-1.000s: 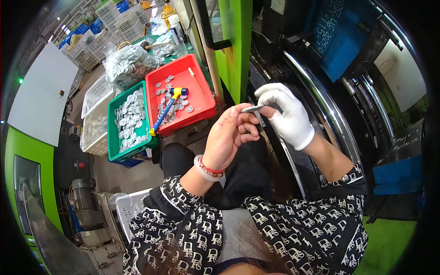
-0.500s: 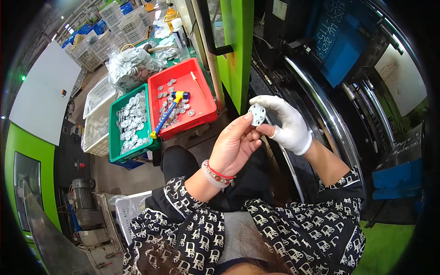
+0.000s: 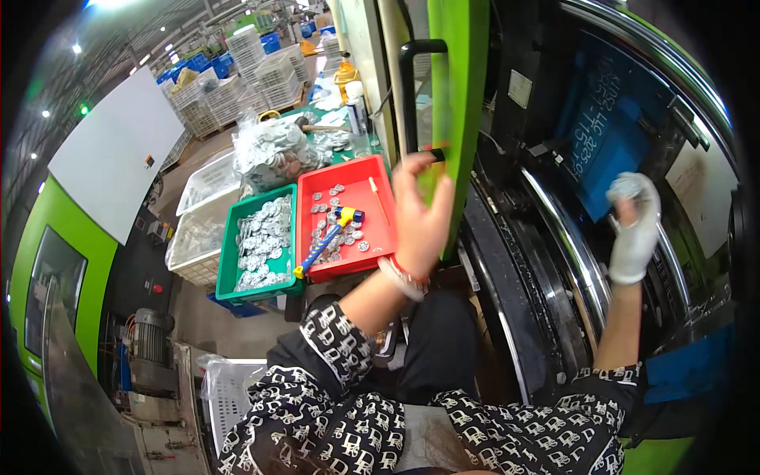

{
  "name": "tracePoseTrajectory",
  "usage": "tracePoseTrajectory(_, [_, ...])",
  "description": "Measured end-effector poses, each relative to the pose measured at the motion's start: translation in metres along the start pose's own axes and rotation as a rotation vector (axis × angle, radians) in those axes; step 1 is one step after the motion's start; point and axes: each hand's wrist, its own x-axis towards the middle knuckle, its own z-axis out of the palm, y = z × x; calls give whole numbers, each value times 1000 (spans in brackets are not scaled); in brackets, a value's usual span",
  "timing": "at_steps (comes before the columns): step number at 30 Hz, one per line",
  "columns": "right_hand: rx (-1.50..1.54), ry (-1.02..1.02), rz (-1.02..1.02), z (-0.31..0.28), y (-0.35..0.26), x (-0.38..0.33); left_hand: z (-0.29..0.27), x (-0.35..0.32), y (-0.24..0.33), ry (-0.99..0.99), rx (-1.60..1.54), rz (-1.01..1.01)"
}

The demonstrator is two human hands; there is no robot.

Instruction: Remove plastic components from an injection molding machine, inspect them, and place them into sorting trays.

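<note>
L grip (image 3: pixel 419 218) open on green door (image 3: pixel 447 119); gloved R grip (image 3: pixel 633 226) clenched inside machine.

green machine housing (image 3: pixel 59 261) left | stacked white crates (image 3: pixel 261 71) far back (ceiling lamps lit) | grey floor (image 3: pixel 222 332)

The left hand (image 3: pixel 419 214) is bare and raised, its fingers (image 3: pixel 408 170) together and pointing up, blurred, with a bracelet below them at the wrist. The right hand (image 3: pixel 633 229) wears a white glove, its fingers (image 3: pixel 629 190) curled at the top, forearm bare below, and both sleeves are patterned black-and-white.
</note>
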Motion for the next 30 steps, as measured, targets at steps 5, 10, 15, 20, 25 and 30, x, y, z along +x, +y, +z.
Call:
tracePoseTrajectory(5, [-359, 429, 140, -123, 91, 46, 0, 46, -40, -13, 287, 167])
tracePoseTrajectory(10, [-621, 442, 310, -188, 179, 37, 14, 68, -30, 148, 262, 216])
tracePoseTrajectory(15, [-688, 304, 365, -196, 212, 34, 10, 87, -44, 177, 644, 328])
tracePoseTrajectory(20, [-431, 261, 426, -186, 239, 51, 13, 86, -71, 210, 830, 369])
tracePoseTrajectory(25, [-483, 268, 468, -183, 259, 54, 17, 85, -75, 296, 946, 566])
tracePoseTrajectory(30, [-590, 202, 474, -184, 253, 54, 15, 86, -76, 200, 759, 472])
